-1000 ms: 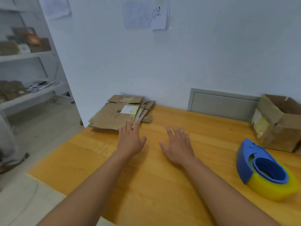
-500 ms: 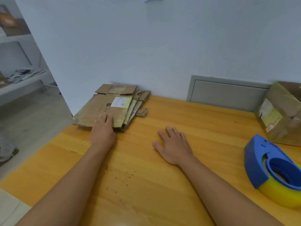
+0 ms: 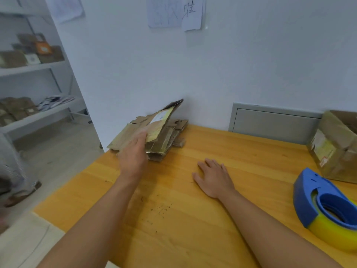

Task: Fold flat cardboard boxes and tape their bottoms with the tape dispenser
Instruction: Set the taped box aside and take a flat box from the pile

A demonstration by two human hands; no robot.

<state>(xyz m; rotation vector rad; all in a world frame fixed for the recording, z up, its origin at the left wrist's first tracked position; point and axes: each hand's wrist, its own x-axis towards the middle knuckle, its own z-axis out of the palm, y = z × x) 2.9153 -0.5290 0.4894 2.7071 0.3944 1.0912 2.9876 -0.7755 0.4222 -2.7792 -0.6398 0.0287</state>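
A stack of flat cardboard boxes (image 3: 166, 139) lies at the table's far left corner against the wall. My left hand (image 3: 133, 155) grips the top flat box (image 3: 154, 124) at its near edge and tilts it up off the stack; its white label faces up. My right hand (image 3: 214, 176) rests flat on the wooden table (image 3: 173, 219), fingers spread, holding nothing. The blue tape dispenser (image 3: 316, 202) with a yellow tape roll sits at the right edge, apart from both hands.
An assembled cardboard box (image 3: 336, 146) stands at the far right behind the dispenser. A grey wall panel (image 3: 274, 122) sits behind the table. Shelves (image 3: 34, 66) with packages stand to the left beyond the table's edge. Small crumbs dot the table's middle.
My left hand reached the stack, took hold of the top flat box and lifted its far end upward. My right hand stayed flat on the table.
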